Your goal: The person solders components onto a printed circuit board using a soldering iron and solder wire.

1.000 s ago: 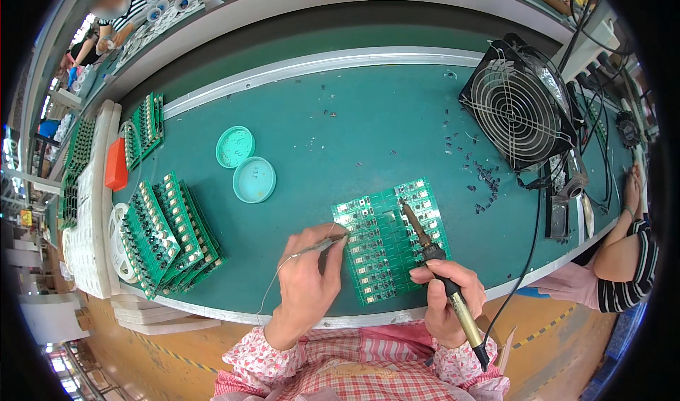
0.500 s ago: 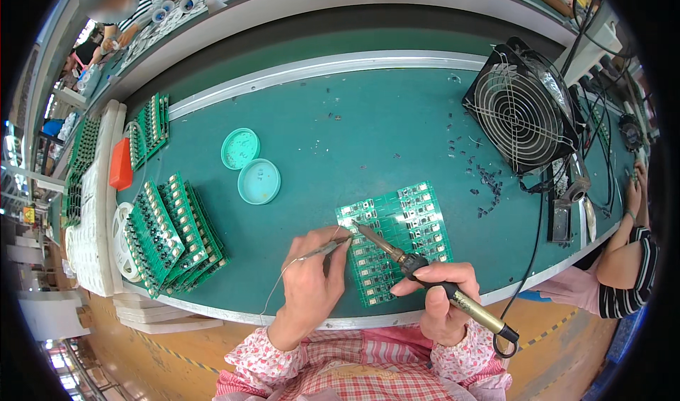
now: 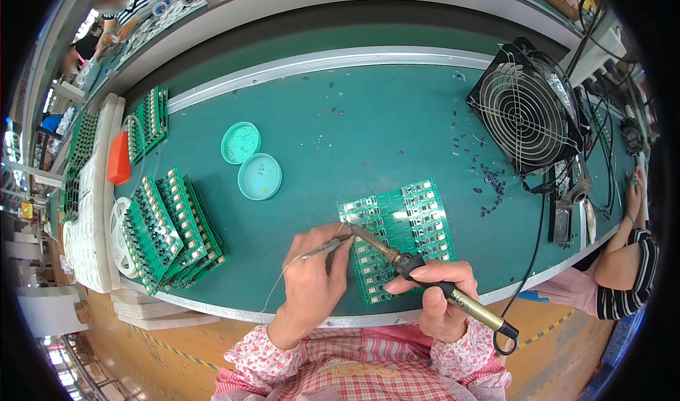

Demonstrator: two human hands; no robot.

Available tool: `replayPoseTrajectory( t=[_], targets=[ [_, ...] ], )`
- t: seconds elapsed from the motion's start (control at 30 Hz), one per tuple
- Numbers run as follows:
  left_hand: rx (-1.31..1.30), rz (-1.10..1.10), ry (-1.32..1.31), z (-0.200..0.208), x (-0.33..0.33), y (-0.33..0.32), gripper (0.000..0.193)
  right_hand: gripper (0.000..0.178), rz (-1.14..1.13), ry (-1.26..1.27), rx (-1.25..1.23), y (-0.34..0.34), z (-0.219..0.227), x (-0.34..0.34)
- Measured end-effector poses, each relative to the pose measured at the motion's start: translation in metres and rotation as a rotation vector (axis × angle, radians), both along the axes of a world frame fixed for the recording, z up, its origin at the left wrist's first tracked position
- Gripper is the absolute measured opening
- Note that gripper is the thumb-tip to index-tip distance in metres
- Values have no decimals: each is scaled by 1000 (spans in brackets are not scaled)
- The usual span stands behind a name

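Note:
A green circuit board (image 3: 395, 220) with rows of small parts lies near the table's front edge. Over its lower right part, my right hand (image 3: 445, 309) grips a soldering iron (image 3: 476, 307) with a black and gold handle. The iron's tip points up and left to the board's left row. My left hand (image 3: 309, 280) is closed around slim metal tweezers (image 3: 330, 246), whose points meet the iron's tip at the board's left edge. A thin wire (image 3: 277, 287), which looks like solder, trails down from the left fingers. Whether the tips touch the board is too small to tell.
Stacked circuit boards (image 3: 173, 234) stand at the left, beside a white reel (image 3: 122, 241) and an orange block (image 3: 119, 158). Two round turquoise dishes (image 3: 259, 177) hold tiny parts. A fan (image 3: 528, 110) and scattered black bits (image 3: 489, 185) are on the right; a co-worker's arm (image 3: 615, 249) is beyond.
The iron's tip has shifted slightly left and up, closer to the tweezers' points. Both hands keep their grips. The whole view has shifted a little.

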State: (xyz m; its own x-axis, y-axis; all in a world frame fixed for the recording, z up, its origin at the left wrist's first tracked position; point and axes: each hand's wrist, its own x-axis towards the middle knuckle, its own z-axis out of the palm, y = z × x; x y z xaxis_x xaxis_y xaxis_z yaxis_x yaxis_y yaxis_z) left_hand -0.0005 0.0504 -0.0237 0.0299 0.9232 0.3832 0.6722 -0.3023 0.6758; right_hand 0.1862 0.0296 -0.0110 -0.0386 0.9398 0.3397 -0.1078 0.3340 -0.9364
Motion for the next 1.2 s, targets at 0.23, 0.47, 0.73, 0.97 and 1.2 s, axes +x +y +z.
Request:
replayPoseTrajectory(
  t=[0.23, 0.47, 0.73, 0.97, 1.2],
  targets=[
    [12, 5, 19, -2, -1, 0, 21, 17, -56, -86, -56, -6, 2, 6],
    [8, -21, 17, -1, -1, 0, 12, 10, -86, -159, -204, -8, -4, 9],
    [4, -11, -5, -1, -1, 0, 21, 11, -58, -240, -235, -2, 2, 4],
    [-6, -6, 4, -1, 0, 1, 11, 10, -41, -372, -60, -2, 0, 2],
    [18, -14, -3, -4, -2, 1, 21, 15, -50, -412, -9, -2, 0, 1]
  ],
)
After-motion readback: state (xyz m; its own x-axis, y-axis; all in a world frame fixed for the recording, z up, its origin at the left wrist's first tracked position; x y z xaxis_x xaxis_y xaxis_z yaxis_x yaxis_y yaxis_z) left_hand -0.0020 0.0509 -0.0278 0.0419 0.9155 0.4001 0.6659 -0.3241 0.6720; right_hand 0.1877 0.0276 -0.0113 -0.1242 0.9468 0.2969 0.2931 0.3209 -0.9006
